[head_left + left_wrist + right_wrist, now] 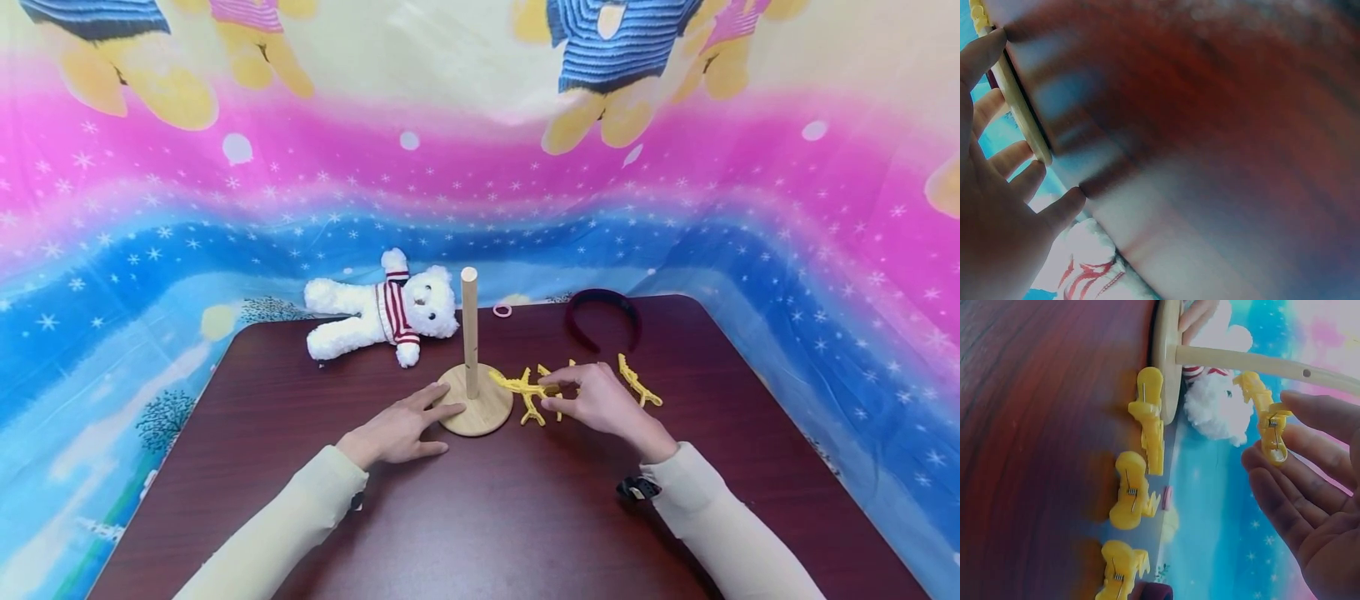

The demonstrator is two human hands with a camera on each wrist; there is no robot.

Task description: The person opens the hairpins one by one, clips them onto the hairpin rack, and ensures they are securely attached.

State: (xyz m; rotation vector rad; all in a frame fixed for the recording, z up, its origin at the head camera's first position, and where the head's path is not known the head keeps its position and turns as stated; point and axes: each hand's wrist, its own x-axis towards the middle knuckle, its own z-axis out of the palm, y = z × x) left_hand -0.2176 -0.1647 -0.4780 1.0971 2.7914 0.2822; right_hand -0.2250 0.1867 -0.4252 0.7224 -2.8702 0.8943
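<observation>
In the head view a wooden stand, a round base (487, 417) with an upright pole (470, 333), is at mid-table. My left hand (397, 425) rests its spread fingertips at the left rim of the base. To the right of the pole, my right hand (600, 400) pinches a yellow plastic clothespin (1266, 422) between thumb and fingers. The right wrist view shows this clothespin raised near the pole, its metal spring visible. Below it, other yellow clothespins (1132, 490) lie in a row on the table, beginning beside the base.
A white teddy bear (360, 312) in a striped sweater lies left of the stand. Behind are a small pink ring (502, 312) and a dark red headband (573, 321). Another yellow clothespin (637, 383) lies right of my right hand. A printed cloth (480, 167) hangs around the table.
</observation>
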